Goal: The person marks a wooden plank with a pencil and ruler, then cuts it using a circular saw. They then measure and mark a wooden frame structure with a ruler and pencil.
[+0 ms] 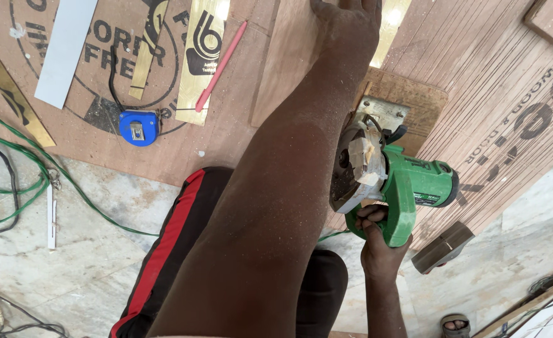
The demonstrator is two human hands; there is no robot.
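A: We've got our right hand (376,241) wrapped tight around the handle of the green circular saw (395,181), the tool sitting just above that hand on the plywood sheet (476,81).

B: And the base plate looks flat on a small wooden offcut (408,94), likely to keep the cut steady.

A: Our left hand (345,25) is stretched far ahead of the saw, pressed down on the wood. Fingers run out of the picture, so we can't tell if they're spread or curled.

B: Probably bracing the board. Well off to the left of that arm, the blue tape measure (137,127) and the red pencil (221,66) lie parked, clear of the blade.

A: Green cable (13,156) trails across the floor beyond them.
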